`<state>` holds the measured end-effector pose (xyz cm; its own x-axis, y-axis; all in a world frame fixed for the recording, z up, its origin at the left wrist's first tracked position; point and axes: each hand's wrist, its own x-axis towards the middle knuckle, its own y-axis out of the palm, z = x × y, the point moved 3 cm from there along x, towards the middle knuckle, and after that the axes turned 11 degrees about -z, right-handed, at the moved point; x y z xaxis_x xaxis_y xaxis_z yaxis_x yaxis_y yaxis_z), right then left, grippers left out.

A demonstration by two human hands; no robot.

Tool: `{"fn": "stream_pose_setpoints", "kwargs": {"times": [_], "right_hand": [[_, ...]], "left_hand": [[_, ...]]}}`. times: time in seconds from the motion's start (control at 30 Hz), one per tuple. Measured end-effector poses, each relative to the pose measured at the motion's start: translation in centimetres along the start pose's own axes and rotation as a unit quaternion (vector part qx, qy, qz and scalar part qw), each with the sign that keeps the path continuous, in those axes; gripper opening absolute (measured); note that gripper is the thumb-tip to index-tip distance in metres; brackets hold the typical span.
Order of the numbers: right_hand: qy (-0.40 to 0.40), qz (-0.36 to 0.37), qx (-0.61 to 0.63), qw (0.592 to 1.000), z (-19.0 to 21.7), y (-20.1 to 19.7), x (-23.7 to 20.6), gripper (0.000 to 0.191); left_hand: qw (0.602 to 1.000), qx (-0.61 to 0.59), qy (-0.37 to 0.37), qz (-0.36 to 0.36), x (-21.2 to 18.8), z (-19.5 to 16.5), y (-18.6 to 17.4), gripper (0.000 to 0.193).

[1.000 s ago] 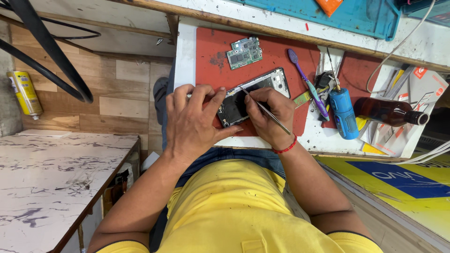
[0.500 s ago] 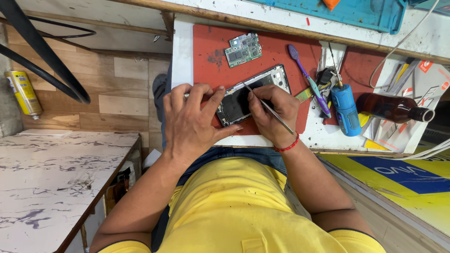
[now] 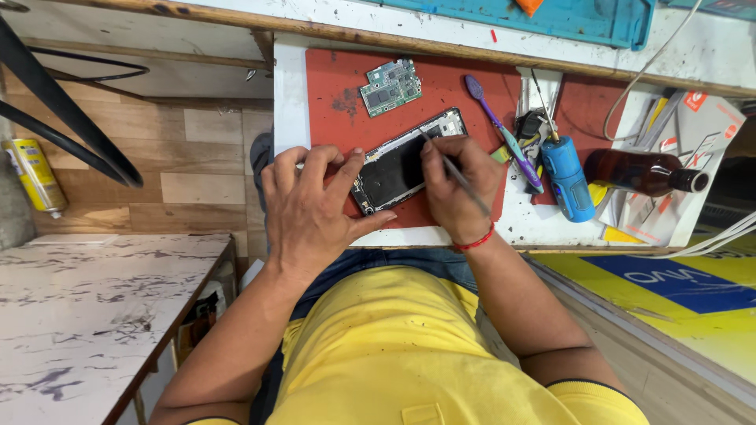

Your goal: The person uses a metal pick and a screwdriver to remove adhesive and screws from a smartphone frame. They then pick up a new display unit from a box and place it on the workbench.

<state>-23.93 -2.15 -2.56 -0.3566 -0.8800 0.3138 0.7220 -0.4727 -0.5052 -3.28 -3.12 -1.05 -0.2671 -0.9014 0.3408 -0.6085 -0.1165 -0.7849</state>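
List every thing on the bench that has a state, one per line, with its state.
Phone: opened, flat on the red mat, insides exposed.
Circuit board: taken out, lying apart on the mat.
Left hand: pressed on the phone's edge.
Right hand: gripping a thin tool, tip in the phone.
Brown bottle: lying on its side.
Blue cylinder: lying flat.

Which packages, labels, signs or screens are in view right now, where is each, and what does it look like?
Spray can: far left on the floor, yellow cylinder with a printed label.
Brown bottle: lying on its side at the bench's right end, no label visible.
Flat package: under the bottle, grey-white with an orange corner patch.
Sign board: lower right, yellow with a blue band.
Opened phone: on the red mat, no screen showing.
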Motion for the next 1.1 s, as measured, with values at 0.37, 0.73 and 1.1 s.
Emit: {"fn": "stream_pose_setpoints", "kwargs": {"times": [0.37, 0.73, 1.1], "right_hand": [[-0.124, 0.074, 0.039, 0.989, 0.9, 0.1, -0.3, 0.008], [-0.125, 0.049, 0.026, 0.991, 0.5, -0.7, 0.1, 0.007], [0.003, -0.116, -0.047, 0.992, -2.3, -2.0, 0.8, 0.011]], "left_hand": [[1.000, 0.004, -0.004, 0.010, -0.1, -0.1, -0.1, 0.077], [1.000, 0.016, 0.002, -0.004, -0.2, -0.3, -0.1, 0.078], [1.000, 0.025, 0.006, -0.001, -0.5, -0.7, 0.0, 0.078]]}}
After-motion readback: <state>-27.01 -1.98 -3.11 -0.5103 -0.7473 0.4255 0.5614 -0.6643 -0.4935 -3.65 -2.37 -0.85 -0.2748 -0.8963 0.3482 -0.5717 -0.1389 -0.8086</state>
